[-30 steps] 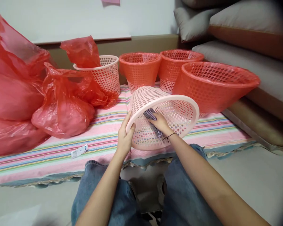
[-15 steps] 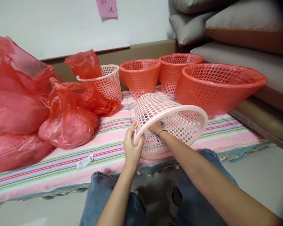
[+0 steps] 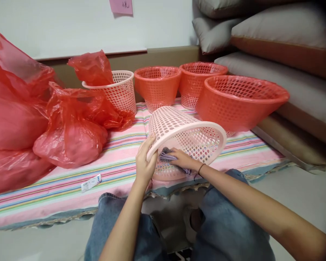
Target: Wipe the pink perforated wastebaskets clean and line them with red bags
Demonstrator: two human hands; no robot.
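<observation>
A pale pink perforated plastic basket (image 3: 168,121) lies tipped on its side in front of me, its mouth turned toward me. My left hand (image 3: 146,159) is closed around the rim at its left edge. Inside the mouth, my right hand (image 3: 183,159) presses a grey and purple cloth (image 3: 167,155) against the lower inner wall. Part of the cloth is covered by the fingers.
Three baskets lined with red bags, including a tilted one (image 3: 241,105), stand behind. Another pink basket (image 3: 125,90) holds a red bag. Filled red bags (image 3: 73,137) lie left on the striped cloth (image 3: 119,159), near a small white packet (image 3: 91,183). Cushions (image 3: 282,36) are stacked right.
My right hand has drawn back from deep inside the basket toward its mouth, bringing the cloth into view. My left hand keeps its hold on the rim.
</observation>
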